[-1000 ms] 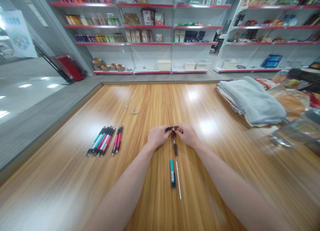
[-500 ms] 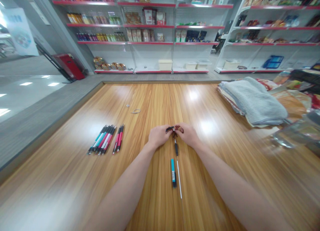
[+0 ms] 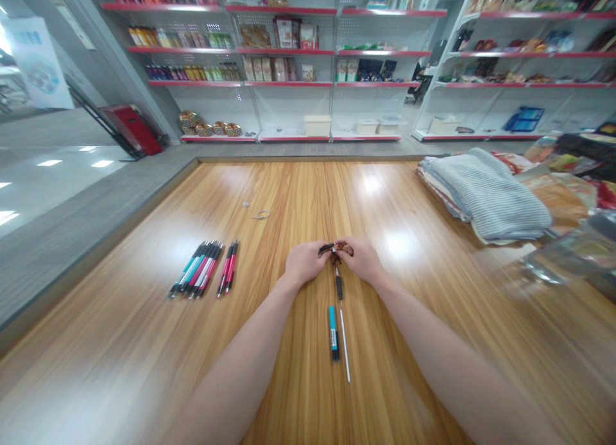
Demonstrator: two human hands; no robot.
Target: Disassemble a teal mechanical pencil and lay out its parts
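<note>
Near the middle of the table, my left hand is closed, its fingertips pinching a small black pen part. Close against it, my right hand is closed too, fingers bent round something small and partly hidden that I cannot make out. Just below the fingertips lies a black pen piece with a pale tip. Nearer to me, between my forearms, are a teal pen barrel, a short black piece beside it, and a thin white refill.
To the left lie a row of teal, white and pink pens and a few pink pens. A thin looped wire is further back. Folded cloths and a clear container occupy the right side.
</note>
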